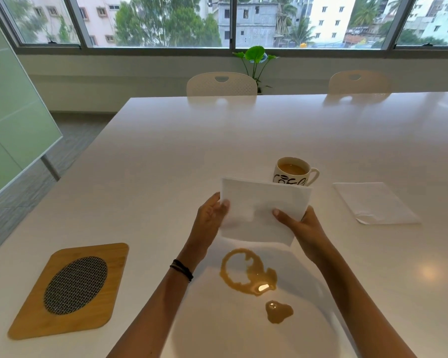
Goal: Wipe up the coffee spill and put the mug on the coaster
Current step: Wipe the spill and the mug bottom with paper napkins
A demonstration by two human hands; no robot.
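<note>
The napkin (264,210) is white and folded flat, held off the table (217,138) just beyond the spill (246,272) — a brown coffee ring with a smaller puddle nearer. The left hand (210,218) pinches its left edge, thumb on the near face. The right hand (303,226) grips the lower right corner, thumb across the front, other fingers hidden behind. The mug (292,171), white with black lettering and full of milky coffee, stands just behind the napkin. The coaster (73,290) — wood with a woven oval — lies well left.

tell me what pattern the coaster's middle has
On the coaster, a black-and-white woven mesh oval; head view.
</note>
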